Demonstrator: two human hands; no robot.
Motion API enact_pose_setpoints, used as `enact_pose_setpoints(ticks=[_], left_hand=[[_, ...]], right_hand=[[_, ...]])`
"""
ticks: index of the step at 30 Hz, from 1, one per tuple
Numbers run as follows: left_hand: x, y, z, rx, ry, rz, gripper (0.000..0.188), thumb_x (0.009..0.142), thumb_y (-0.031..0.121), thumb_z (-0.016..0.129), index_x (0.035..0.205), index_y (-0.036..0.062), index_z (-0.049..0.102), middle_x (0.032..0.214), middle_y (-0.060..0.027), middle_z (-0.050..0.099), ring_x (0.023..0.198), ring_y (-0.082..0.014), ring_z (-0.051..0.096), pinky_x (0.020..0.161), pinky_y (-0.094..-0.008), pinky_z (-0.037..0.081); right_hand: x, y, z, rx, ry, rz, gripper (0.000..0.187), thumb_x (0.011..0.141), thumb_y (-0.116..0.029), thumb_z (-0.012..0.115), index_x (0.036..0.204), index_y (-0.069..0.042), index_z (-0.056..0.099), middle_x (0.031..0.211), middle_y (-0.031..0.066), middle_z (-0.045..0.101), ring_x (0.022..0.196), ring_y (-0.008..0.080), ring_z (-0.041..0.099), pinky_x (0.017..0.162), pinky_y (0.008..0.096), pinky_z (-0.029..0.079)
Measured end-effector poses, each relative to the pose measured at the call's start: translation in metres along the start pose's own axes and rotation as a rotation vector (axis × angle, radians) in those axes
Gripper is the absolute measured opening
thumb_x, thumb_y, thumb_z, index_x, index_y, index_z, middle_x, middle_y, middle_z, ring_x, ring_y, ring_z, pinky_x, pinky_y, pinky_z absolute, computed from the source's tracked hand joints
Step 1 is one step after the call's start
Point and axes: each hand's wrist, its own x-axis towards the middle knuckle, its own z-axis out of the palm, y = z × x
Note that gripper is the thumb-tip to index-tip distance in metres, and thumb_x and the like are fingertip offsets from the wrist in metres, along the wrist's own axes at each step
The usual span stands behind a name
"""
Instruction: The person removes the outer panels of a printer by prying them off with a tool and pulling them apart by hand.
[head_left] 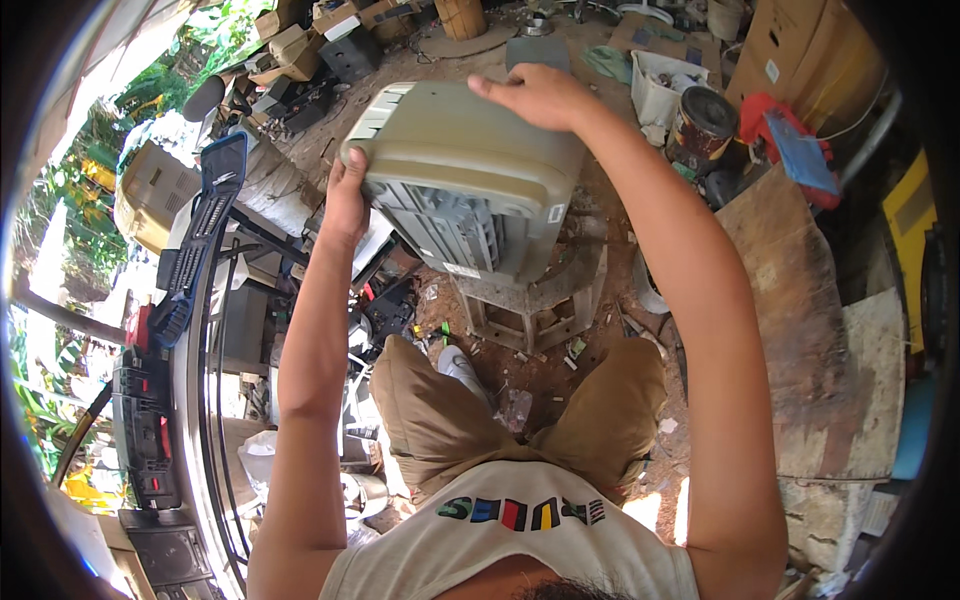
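A boxy beige-grey plastic machine housing [470,125] rests tilted on a low, worn stool [530,315] in front of me. Its ribbed, slotted face [440,220] is turned toward me; what kind of machine it is I cannot make out. My left hand [347,195] grips the near left corner, thumb on the rim and fingers mostly hidden behind the side. Over the far right part of the top lies my right hand [540,97], its thumb stretched out to the left, apart from the fingers, which show only in part.
Bent dark metal rails [215,250] stand close on my left. A worn wooden board [785,320] leans at right, below a rusty can [705,125] and a white bin [665,85]. Small scraps litter the dirt floor [520,385] between my knees.
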Motion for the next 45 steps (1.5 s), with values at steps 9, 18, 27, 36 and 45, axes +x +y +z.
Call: enact_pose_setpoints(ticks=[9, 18, 27, 36, 45], left_hand=[[0.001, 0.025, 0.042, 0.229, -0.176, 0.175, 0.082, 0.092, 0.053, 0.057, 0.149, -0.0003, 0.033, 0.14, -0.0211, 0.046, 0.13, -0.0291, 0.044, 0.113, -0.038, 0.029], [0.042, 0.052, 0.085, -0.058, -0.421, -0.209, 0.091, 0.083, 0.032, 0.063, 0.156, 0.0025, 0.017, 0.148, -0.0236, 0.04, 0.133, -0.0337, 0.045, 0.109, -0.0394, 0.038], [0.093, 0.013, -0.008, 0.199, -0.181, -0.091, 0.057, 0.089, 0.034, 0.055, 0.135, 0.0007, 0.052, 0.127, -0.0157, 0.059, 0.113, -0.0268, 0.059, 0.098, -0.0419, 0.048], [0.148, 0.017, -0.039, 0.668, -0.349, 0.616, 0.044, 0.099, 0.031, 0.049, 0.13, -0.001, 0.055, 0.128, -0.0215, 0.06, 0.111, -0.0322, 0.063, 0.094, -0.0476, 0.055], [0.12, 0.048, -0.016, 0.701, -0.254, 0.367, 0.046, 0.1, 0.035, 0.048, 0.128, -0.0005, 0.056, 0.119, -0.019, 0.063, 0.104, -0.0281, 0.065, 0.093, -0.0414, 0.054]], right_hand=[[-0.061, 0.053, -0.017, 0.016, 0.171, -0.08, 0.063, 0.089, -0.06, 0.06, 0.12, -0.006, 0.066, 0.119, 0.0157, 0.067, 0.112, 0.0327, 0.063, 0.096, 0.0405, 0.048], [-0.082, 0.079, -0.024, 0.218, 0.249, -0.097, 0.051, 0.09, -0.052, 0.064, 0.112, -0.006, 0.069, 0.101, 0.0105, 0.072, 0.096, 0.0232, 0.067, 0.087, 0.035, 0.05], [-0.215, 0.204, -0.031, 0.523, 0.598, 0.162, 0.053, 0.097, -0.036, 0.061, 0.137, -0.003, 0.051, 0.118, 0.0141, 0.066, 0.11, 0.0248, 0.063, 0.092, 0.0366, 0.05], [-0.641, 0.426, 0.239, 0.044, 0.113, 1.506, 0.059, 0.083, -0.05, 0.069, 0.124, -0.009, 0.061, 0.123, 0.0193, 0.065, 0.116, 0.0359, 0.061, 0.097, 0.0455, 0.049], [-0.708, 0.411, 0.395, -0.069, -0.424, 1.685, 0.06, 0.084, -0.049, 0.065, 0.13, -0.012, 0.056, 0.136, 0.0163, 0.055, 0.124, 0.0348, 0.055, 0.102, 0.0506, 0.044]])
